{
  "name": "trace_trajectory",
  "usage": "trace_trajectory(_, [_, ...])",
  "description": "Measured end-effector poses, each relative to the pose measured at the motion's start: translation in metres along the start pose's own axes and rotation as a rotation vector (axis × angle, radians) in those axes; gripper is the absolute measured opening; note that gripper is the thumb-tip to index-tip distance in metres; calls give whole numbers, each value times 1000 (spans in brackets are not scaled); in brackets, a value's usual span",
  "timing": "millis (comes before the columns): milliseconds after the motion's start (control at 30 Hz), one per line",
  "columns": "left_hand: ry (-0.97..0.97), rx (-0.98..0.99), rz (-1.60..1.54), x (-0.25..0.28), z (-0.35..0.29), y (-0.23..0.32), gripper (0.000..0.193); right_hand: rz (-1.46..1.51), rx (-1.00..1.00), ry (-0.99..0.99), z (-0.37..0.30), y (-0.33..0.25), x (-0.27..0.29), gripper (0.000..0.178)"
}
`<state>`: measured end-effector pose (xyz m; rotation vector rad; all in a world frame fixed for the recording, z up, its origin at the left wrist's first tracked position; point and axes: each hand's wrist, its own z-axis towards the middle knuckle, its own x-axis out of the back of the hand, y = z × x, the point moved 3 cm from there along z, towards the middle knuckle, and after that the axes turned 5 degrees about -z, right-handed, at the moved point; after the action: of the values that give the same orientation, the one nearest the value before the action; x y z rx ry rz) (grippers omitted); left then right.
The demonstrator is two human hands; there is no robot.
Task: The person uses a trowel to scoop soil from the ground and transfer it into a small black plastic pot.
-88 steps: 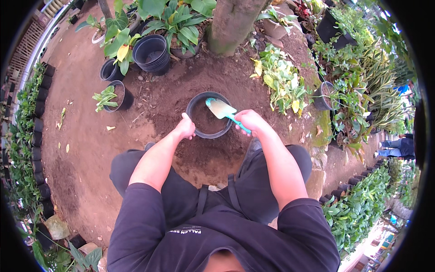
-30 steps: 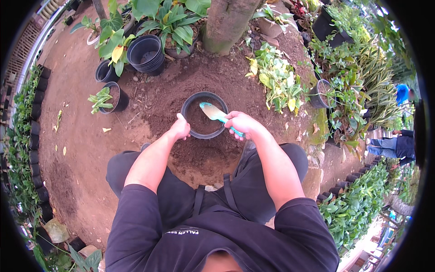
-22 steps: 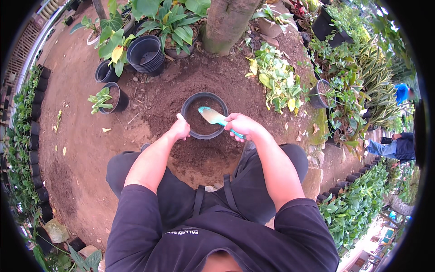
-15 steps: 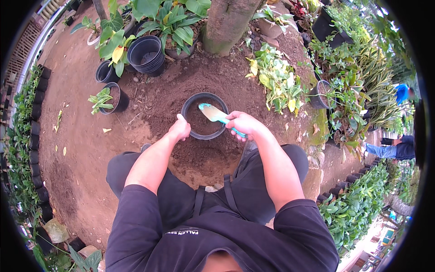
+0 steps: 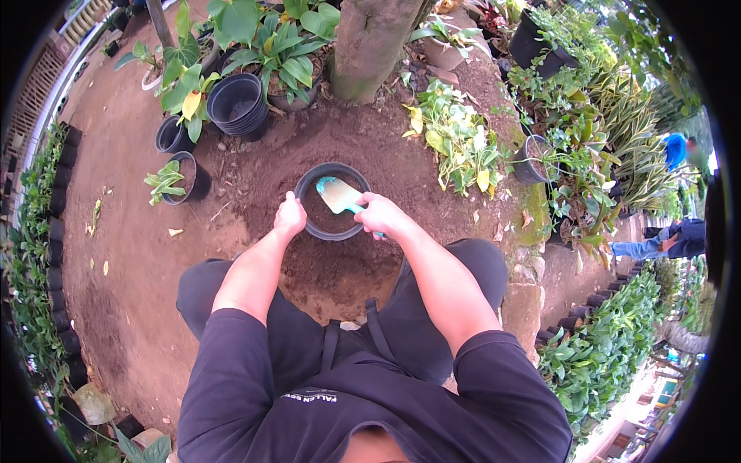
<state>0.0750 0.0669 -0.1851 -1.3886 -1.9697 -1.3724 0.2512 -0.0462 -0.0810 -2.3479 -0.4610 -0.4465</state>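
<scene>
A round black plastic pot [image 5: 306, 225] stands on the ground between my knees, with dark soil [image 5: 333, 219] inside. My left hand [image 5: 289, 216] is closed on its left rim, the thumb pointing up. In my right hand [image 5: 378, 215] is the handle of a trowel [image 5: 337, 195] with a teal edge and a soil-smeared blade. The blade lies over the pot's opening, its tip toward the far left. Whether it touches the soil I cannot tell.
Loose soil surrounds the pot. Farther left stand a stack of black pots [image 5: 237, 106] and a small potted plant [image 5: 193, 189]. Beyond is a tree trunk [image 5: 370, 54]. Cut leafy stems [image 5: 457, 139] lie to the right. Another person [image 5: 679, 239] is at the far right.
The trowel's blade has turned to show its face more broadly above the pot. My left hand stays at the rim. The whole view has shifted slightly.
</scene>
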Motion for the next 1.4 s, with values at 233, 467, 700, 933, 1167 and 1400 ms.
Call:
trace_trajectory(233, [-93, 153, -341, -24, -12, -2, 26, -241, 126, 72, 5, 9, -17, 41])
trace_trajectory(467, [-219, 188, -506, -35, -15, -23, 30, 32, 22, 68, -15, -8, 14, 33])
trace_trajectory(700, [-231, 112, -506, -32, -19, -20, 36, 260, -67, -26, -7, 9, 14, 19])
trace_trajectory(933, [-218, 102, -514, -39, -11, -22, 25, 325, -123, -17, -9, 21, 17, 15])
trace_trajectory(1167, [-200, 127, -466, -36, -16, -20, 23, 385, -139, -39, -13, 25, 15, 14])
trace_trajectory(1400, [-100, 177, -233, -29, -16, -17, 30, 529, -131, -102, -2, 41, -8, 18])
